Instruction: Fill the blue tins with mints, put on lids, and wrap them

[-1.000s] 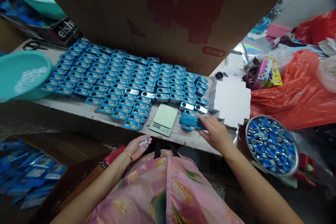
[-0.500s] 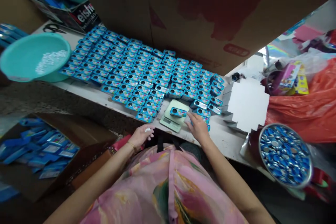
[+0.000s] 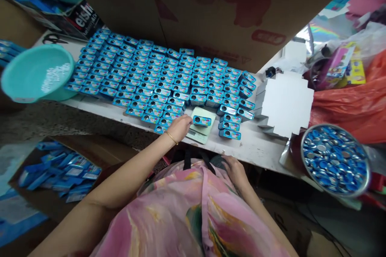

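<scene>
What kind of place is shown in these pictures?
Probably a small packing workshop. Rows of matching blue tins cover much of the worktable, one tin sits on a scale, and a pot is filled with small blue and silver caps.

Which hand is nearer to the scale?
Left. The left hand is at the left edge of the scale, by the blue container; the right hand is off the table, farther away.

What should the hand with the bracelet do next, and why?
I'd ease the left hand slightly away from the scale: its fingertips are right beside the small blue container standing there, so a stray touch could tip it or upset the reading.
</scene>
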A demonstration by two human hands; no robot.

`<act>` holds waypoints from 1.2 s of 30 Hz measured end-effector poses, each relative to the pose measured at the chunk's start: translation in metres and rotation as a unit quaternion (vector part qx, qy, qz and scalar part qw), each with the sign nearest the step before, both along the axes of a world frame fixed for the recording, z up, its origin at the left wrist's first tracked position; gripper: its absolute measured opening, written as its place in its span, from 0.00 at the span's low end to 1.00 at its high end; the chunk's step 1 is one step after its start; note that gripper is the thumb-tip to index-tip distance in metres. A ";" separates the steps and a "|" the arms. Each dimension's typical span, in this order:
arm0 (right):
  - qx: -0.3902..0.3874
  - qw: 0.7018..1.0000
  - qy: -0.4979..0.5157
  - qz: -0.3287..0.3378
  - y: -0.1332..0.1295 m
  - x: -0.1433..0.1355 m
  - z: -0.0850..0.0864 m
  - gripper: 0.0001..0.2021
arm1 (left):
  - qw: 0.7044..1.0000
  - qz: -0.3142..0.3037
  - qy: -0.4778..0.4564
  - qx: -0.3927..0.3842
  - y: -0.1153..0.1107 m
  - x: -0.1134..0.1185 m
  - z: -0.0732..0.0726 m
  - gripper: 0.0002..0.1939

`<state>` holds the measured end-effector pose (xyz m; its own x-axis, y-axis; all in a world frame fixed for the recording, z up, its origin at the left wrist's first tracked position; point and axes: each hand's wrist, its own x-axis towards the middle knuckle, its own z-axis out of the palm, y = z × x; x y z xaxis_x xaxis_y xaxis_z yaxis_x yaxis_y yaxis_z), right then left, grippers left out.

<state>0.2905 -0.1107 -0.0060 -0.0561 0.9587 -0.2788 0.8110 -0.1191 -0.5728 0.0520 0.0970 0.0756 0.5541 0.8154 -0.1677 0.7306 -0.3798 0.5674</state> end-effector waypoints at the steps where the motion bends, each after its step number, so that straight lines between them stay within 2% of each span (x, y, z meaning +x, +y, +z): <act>1: 0.000 1.000 0.002 -0.004 -0.001 0.001 -0.002 0.14 | 1.000 -0.004 -0.003 0.000 0.003 0.009 -0.001 0.10; 4: -0.004 1.000 0.006 -0.015 -0.005 0.004 -0.006 0.14 | 1.000 -0.010 -0.007 -0.012 0.011 0.028 -0.009 0.11; 8: -0.007 0.999 0.012 -0.032 -0.018 0.012 -0.007 0.15 | 1.000 -0.009 0.021 -0.018 0.018 0.042 -0.023 0.11; 12: -0.010 0.998 0.022 -0.059 -0.031 0.014 -0.006 0.14 | 0.998 -0.038 0.042 0.005 0.023 0.046 -0.034 0.11; 16: -0.001 0.995 0.060 -0.084 -0.027 0.004 -0.007 0.14 | 0.998 -0.060 -0.015 0.009 0.023 0.038 -0.029 0.12; 18: 0.007 0.994 0.074 -0.081 -0.016 -0.004 -0.007 0.14 | 0.997 -0.033 -0.076 0.007 0.014 0.023 -0.022 0.13; 19: 0.012 0.994 0.077 -0.075 -0.010 -0.009 -0.007 0.14 | 0.994 0.000 -0.108 -0.001 0.005 0.012 -0.020 0.13; 21: 0.019 0.995 0.080 -0.059 0.001 -0.017 -0.006 0.14 | 0.978 0.114 -0.166 -0.051 -0.019 -0.016 -0.024 0.13; 22: 0.018 0.995 0.082 -0.047 0.005 -0.021 -0.005 0.14 | 0.959 0.185 -0.190 -0.099 -0.033 -0.031 -0.031 0.13; 23: 0.013 0.996 0.084 -0.035 0.008 -0.025 -0.005 0.15 | 0.927 0.261 -0.212 -0.167 -0.048 -0.045 -0.042 0.11; 24: 0.004 0.996 0.085 -0.021 0.010 -0.028 -0.005 0.15 | 0.872 0.361 -0.238 -0.228 -0.061 -0.056 -0.055 0.10; 26: -0.018 0.996 0.085 0.010 0.012 -0.032 -0.007 0.14 | 0.709 0.554 -0.296 -0.319 -0.079 -0.067 -0.087 0.10; 27: -0.029 0.996 0.083 0.026 0.013 -0.033 -0.007 0.14 | 0.681 0.576 -0.309 -0.331 -0.082 -0.068 -0.104 0.09; 29: -0.047 0.995 0.075 0.054 0.013 -0.033 -0.009 0.14 | 0.646 0.601 -0.329 -0.336 -0.079 -0.062 -0.134 0.08; 31: -0.063 0.993 0.068 0.078 0.014 -0.030 -0.011 0.14 | 0.628 0.616 -0.342 -0.331 -0.072 -0.052 -0.156 0.07; 33: -0.075 0.991 0.063 0.093 0.014 -0.025 -0.014 0.15 | 0.616 0.632 -0.348 -0.316 -0.068 -0.045 -0.168 0.07; 36: -0.092 0.990 0.048 0.096 0.012 -0.016 -0.018 0.16 | 0.619 0.643 -0.341 -0.295 -0.078 -0.044 -0.171 0.08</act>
